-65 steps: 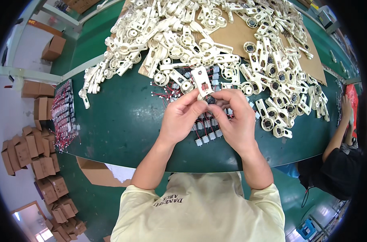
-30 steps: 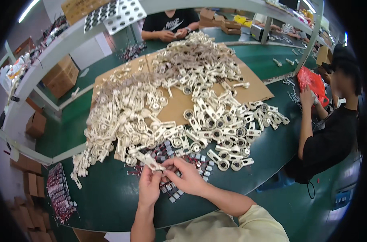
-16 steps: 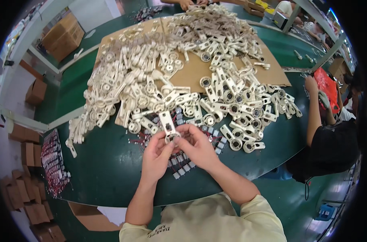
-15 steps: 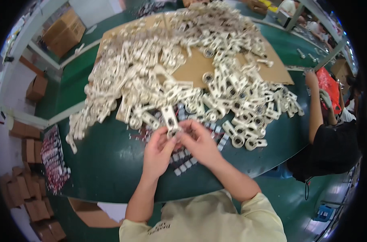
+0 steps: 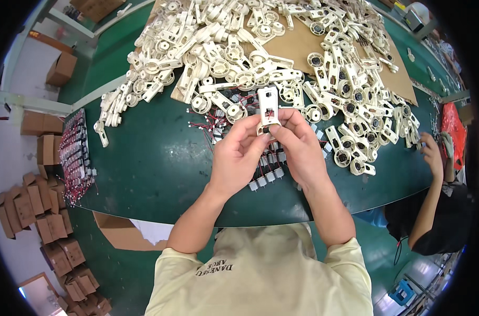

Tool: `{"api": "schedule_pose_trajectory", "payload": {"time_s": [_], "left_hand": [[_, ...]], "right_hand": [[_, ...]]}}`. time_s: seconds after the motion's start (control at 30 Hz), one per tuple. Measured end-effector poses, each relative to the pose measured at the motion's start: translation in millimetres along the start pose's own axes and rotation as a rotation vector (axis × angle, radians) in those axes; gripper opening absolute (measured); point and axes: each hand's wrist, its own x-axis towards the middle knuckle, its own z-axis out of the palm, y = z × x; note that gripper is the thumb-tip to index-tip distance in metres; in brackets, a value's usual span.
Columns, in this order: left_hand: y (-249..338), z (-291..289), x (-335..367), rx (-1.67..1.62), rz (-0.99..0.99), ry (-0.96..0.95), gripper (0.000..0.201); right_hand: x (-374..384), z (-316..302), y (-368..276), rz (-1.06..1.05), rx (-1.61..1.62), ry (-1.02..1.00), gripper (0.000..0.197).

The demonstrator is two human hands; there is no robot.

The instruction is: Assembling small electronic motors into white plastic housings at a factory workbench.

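Observation:
Both thumbs press on the round end of a cream plastic housing (image 5: 269,100), which points away from me with its slotted, flat handle part upward. My left hand (image 5: 238,155) grips its left side and my right hand (image 5: 302,150) its right side, fingers curled behind it. A dark part shows inside the round end, mostly covered by my thumbs. Under and around my hands lie rows of small grey motors (image 5: 267,178) on the table, with red and black wires (image 5: 214,122) to the left of them.
A large heap of similar cream housings (image 5: 208,39) covers cardboard (image 5: 289,45) on the green table (image 5: 144,174). More wired motors (image 5: 76,152) are stacked at the left edge. At the right, a co-worker's hand (image 5: 432,152) reaches over the table beside a red bag (image 5: 452,134).
The whole view has shifted, so the heap sits higher and my hands farther right in it. I still hold the housing in both hands. The co-worker's arm has changed position.

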Motion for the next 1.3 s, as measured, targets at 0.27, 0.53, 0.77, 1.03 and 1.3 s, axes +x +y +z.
{"api": "schedule_pose_trajectory", "payload": {"time_s": [0.27,0.53,0.77,1.03,1.3], "left_hand": [[8,11,19,0.306,0.102,0.122,0.034],[-7,-5,-7,0.349,0.073,0.139,0.034],[-7,5,-11,0.537,0.243,0.144,0.032],[2,-2,-1,0.915,0.253,0.106,0.035],[9,1,-3,0.585,0.182,0.145,0.035]], "right_hand": [[15,7,-11,-0.135,-0.164,0.058,0.020],[7,-5,24,-0.173,-0.347,0.007,0.023],[2,-14,34,-0.255,-0.344,-0.024,0.030],[5,-8,2,-0.375,-0.676,0.052,0.028],[6,-12,3,0.042,-0.042,-0.216,0.038]]}}
